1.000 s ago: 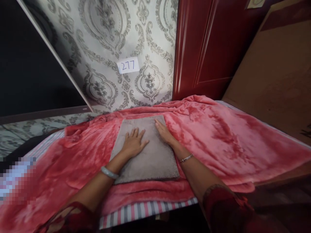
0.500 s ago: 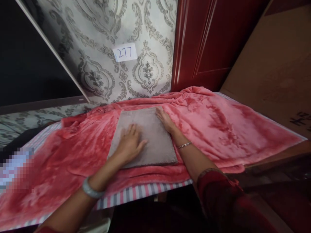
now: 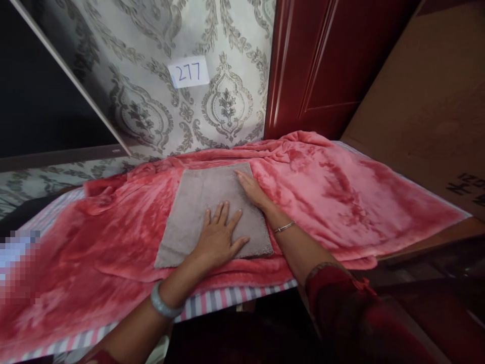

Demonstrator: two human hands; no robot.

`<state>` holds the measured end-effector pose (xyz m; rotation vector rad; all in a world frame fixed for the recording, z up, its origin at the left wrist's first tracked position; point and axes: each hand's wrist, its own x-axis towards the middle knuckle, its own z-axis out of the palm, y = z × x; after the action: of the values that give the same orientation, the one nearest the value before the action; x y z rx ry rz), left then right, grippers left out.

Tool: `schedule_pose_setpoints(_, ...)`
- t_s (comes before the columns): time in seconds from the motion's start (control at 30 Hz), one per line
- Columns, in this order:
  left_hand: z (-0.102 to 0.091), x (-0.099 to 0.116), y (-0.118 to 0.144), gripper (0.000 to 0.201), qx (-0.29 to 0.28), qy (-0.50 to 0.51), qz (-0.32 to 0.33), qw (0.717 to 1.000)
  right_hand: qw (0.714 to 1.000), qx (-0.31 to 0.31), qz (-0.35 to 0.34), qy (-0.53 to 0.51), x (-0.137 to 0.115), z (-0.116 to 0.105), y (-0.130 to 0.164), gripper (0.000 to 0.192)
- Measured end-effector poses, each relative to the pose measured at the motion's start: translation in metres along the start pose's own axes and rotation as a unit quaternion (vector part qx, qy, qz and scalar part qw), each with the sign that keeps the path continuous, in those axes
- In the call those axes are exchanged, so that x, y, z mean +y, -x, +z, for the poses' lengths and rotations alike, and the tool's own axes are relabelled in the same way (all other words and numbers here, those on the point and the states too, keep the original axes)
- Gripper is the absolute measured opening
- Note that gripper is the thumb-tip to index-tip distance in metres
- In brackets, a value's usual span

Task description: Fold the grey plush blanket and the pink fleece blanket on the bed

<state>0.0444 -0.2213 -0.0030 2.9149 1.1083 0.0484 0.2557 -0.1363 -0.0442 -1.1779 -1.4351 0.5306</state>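
Note:
A grey, soft-looking square cloth (image 3: 189, 202) lies flat on a pink plush blanket (image 3: 310, 182) in the middle of the view. My left hand (image 3: 220, 233) rests palm down on the cloth's front part, fingers spread and holding nothing. Near the far right edge of the cloth, my right hand (image 3: 250, 188) lies with its fingers stretched out, touching the fabric. Faint creases run across the cloth's left side. Its right edge is partly covered by my right hand and wrist.
Striped fabric (image 3: 212, 299) shows beneath the blanket's front edge. Behind stand a patterned wall (image 3: 227, 101) with a paper label (image 3: 188, 72) and a red panel (image 3: 322, 65). A dark screen (image 3: 45, 91) is at left, a cardboard box (image 3: 424, 111) at right.
My left hand has slid to the right and toward me across the cloth, its fingers now more spread. The cloth's near left corner reaches further out. My right hand stays near the right edge.

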Motion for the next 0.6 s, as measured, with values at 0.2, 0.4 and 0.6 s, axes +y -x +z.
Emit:
schedule_pose_setpoints(0.2,0.007,-0.047,0.063,0.074,0.032,-0.042,-0.088,0.995,0.999,-0.007,0.017,-0.032,0.002,0.001,-0.001,0.077)
schedule_pose_setpoints(0.4,-0.023,-0.078,0.074,0.070,-0.002,-0.040,-0.125,0.991,0.956,0.009,0.114,-0.270,-0.001,-0.011,-0.007,0.074)
schedule_pose_setpoints(0.6,-0.045,-0.012,-0.002,0.062,-0.042,0.041,0.119,0.991,0.916,0.007,0.157,-0.368,-0.010,-0.023,-0.006,0.063)
